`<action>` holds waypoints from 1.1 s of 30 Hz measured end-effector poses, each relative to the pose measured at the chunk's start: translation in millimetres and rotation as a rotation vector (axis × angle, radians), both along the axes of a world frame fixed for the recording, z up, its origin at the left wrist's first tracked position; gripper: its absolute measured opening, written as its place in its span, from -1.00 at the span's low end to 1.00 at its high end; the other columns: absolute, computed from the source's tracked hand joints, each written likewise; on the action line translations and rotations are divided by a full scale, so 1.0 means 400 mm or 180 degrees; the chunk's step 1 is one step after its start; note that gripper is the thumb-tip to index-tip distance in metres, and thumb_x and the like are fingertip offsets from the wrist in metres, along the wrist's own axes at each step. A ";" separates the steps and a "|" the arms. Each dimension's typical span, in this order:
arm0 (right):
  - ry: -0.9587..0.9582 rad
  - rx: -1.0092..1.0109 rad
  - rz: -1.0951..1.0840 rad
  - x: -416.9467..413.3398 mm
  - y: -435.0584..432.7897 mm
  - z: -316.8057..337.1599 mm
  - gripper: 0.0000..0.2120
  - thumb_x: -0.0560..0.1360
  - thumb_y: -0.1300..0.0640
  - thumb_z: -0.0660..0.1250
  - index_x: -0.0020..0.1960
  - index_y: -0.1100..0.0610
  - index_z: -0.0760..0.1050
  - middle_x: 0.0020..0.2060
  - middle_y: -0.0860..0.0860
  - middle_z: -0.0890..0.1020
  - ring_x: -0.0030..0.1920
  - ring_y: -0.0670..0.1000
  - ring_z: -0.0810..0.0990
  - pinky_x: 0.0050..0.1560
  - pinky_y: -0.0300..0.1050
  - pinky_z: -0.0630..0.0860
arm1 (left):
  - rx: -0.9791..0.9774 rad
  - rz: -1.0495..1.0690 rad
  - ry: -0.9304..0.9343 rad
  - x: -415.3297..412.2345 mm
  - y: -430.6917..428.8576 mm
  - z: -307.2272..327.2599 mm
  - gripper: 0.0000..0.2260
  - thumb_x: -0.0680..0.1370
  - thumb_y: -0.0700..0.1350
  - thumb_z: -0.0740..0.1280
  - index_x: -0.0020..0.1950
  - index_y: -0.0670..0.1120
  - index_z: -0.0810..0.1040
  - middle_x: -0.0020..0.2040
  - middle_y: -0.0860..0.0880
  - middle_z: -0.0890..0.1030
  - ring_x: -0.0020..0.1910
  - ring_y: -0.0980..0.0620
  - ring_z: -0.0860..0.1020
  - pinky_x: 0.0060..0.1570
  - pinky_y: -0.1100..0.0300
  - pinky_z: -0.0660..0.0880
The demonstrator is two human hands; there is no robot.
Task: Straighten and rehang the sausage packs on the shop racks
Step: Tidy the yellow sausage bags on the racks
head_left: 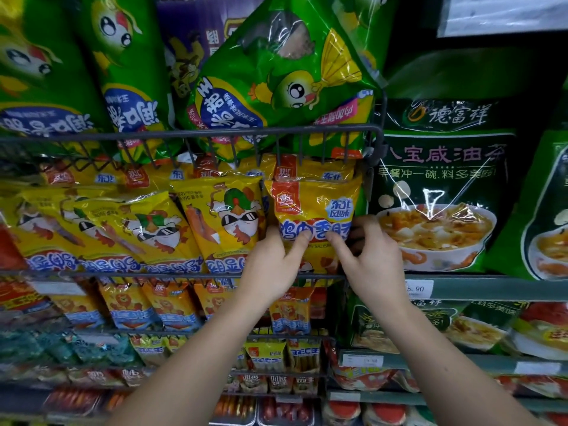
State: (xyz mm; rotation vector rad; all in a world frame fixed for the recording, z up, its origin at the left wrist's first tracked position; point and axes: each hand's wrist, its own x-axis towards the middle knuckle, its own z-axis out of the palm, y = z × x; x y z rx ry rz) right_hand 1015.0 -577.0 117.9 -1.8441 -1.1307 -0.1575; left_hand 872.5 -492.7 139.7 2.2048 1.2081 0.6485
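Observation:
A yellow sausage pack (310, 207) with a red corner label stands upright at the right end of the middle wire rack (172, 273). My left hand (270, 265) grips its lower left edge, thumb on the front. My right hand (368, 256) grips its right side, fingers curled behind the pack. To the left, several yellow sausage packs (221, 219) with a cartoon chicken lean sideways and upside down in the same rack. A tilted green corn sausage pack (276, 78) sits in the upper wire rack (215, 133).
Dark green soup mix bags (439, 186) stand on the shelf to the right, above a price tag (418, 289). Lower racks hold orange lion packs (172, 305) and small yellow packs (267, 355). More green packs (123, 72) fill the upper left.

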 end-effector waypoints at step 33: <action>0.0070 -0.0117 -0.0455 -0.407 0.207 0.080 -0.07 0.44 -0.15 0.48 0.59 0.14 0.05 0.46 0.03 0.39 0.40 0.04 0.44 0.23 -0.07 0.50 | 0.0385 -0.0159 -0.1074 -0.434 0.197 -0.031 -0.88 0.56 0.06 0.36 -0.13 0.06 0.60 -0.31 0.17 0.60 -0.28 0.22 0.57 -0.28 0.13 0.56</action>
